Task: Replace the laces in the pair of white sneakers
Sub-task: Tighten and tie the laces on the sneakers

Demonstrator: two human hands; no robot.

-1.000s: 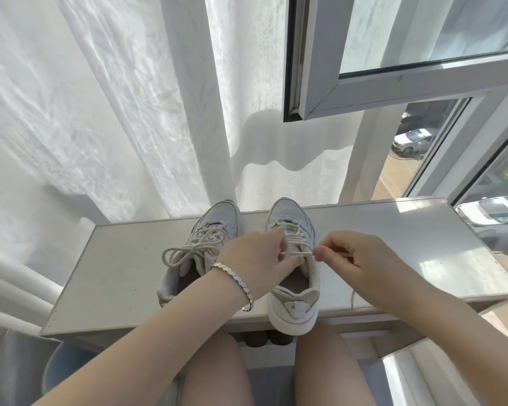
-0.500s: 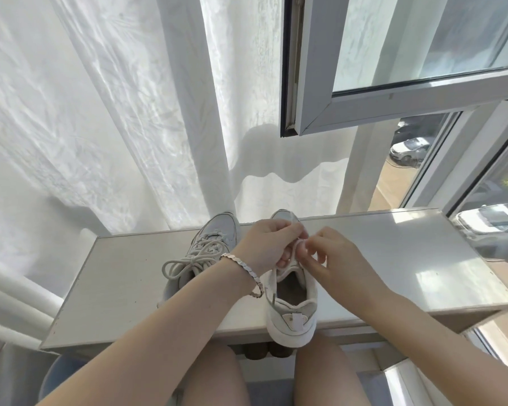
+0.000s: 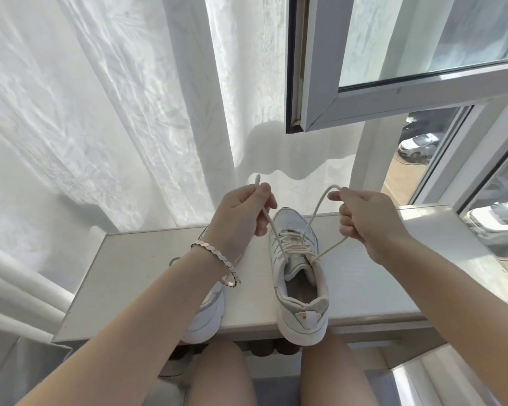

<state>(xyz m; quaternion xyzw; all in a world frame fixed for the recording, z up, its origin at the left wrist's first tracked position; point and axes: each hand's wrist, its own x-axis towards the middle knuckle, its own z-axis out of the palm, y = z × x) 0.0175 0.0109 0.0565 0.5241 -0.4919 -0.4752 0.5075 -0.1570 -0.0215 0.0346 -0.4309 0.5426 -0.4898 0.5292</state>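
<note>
Now both hands are pinching the lace (image 3: 317, 213) ends: left hand (image 3: 241, 213) and right hand (image 3: 364, 219) fingers closed on them, above the sneaker (image 3: 301, 285) sitting on the counter (image 3: 135, 276) below.

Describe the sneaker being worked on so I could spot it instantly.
Find the pale bench under the open window. Two white sneakers stand there, heels toward the person. It's the right-hand sneaker, fully visible, its lace ends pulled up by both hands; the other sneaker hides under the left forearm.
</note>
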